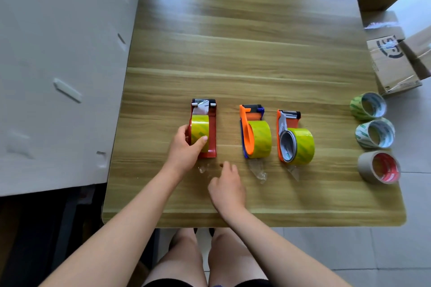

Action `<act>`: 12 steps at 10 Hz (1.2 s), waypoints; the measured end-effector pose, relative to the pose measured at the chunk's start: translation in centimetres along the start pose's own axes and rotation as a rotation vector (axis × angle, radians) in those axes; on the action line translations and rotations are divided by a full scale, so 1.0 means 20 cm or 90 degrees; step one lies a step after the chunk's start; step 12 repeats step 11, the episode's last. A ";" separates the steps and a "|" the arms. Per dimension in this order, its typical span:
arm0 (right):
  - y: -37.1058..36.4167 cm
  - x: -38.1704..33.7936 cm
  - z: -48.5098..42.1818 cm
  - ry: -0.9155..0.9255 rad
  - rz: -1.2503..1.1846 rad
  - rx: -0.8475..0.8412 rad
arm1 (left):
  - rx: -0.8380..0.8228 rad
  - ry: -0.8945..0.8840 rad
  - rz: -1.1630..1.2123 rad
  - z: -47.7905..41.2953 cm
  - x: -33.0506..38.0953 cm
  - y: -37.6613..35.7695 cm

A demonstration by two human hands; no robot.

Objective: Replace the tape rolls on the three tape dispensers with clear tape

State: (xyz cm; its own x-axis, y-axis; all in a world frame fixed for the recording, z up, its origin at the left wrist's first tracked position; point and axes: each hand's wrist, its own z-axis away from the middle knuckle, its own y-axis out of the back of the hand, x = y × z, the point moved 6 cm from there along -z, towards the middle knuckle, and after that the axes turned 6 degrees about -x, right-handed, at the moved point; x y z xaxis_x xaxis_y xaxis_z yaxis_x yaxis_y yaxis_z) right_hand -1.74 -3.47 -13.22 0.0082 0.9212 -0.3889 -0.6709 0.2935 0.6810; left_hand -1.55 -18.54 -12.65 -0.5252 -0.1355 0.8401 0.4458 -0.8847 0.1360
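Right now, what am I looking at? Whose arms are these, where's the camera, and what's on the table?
No machine here: these are a person's bare arms, filmed by one camera worn on their head, looking down. On the wooden table stand a red dispenser, an orange-and-blue dispenser and an orange-and-grey dispenser, each carrying yellowish tape. Three spare rolls sit at the right edge, cardboard boxes beyond. The left hand grips the tape roll on the red dispenser; the right hand hovers nearby, seemingly holding nothing.
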 end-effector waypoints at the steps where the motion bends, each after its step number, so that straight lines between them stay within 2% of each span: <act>1: 0.00 -0.11 0.03 0.241 0.197 0.074 | 0.000 0.008 0.012 -0.02 0.00 0.01; 2: -0.18 -0.07 0.04 0.386 0.400 -0.053 | -0.003 0.013 0.004 -0.03 0.01 0.02; 3: -0.24 -0.03 0.05 0.382 0.441 -0.139 | 0.014 0.020 0.012 -0.03 0.02 0.03; 4: -0.25 -0.05 0.07 0.357 0.451 -0.161 | 0.018 0.010 0.029 -0.01 0.01 0.02; 5: -0.22 -0.09 0.07 0.379 0.435 -0.167 | 0.006 0.002 0.036 0.00 0.00 0.02; 6: -0.15 -0.08 0.06 0.338 0.413 -0.263 | 0.005 -0.021 -0.008 0.02 0.01 0.02; 8: -0.04 -0.05 0.07 0.261 0.344 -0.283 | 0.056 -0.010 -0.185 0.05 0.03 0.04; 9: 0.00 -0.03 0.09 0.233 0.344 -0.271 | 0.044 -0.024 -0.247 0.08 0.08 0.00; 10: 0.07 0.04 0.08 0.189 0.315 -0.262 | -0.004 0.013 -0.312 0.09 0.10 -0.05; 11: 0.16 0.08 0.08 0.164 0.260 -0.232 | -0.008 0.060 -0.373 0.11 0.10 -0.03; 12: 0.16 0.08 0.08 0.164 0.260 -0.232 | -0.008 0.060 -0.373 0.11 0.10 -0.03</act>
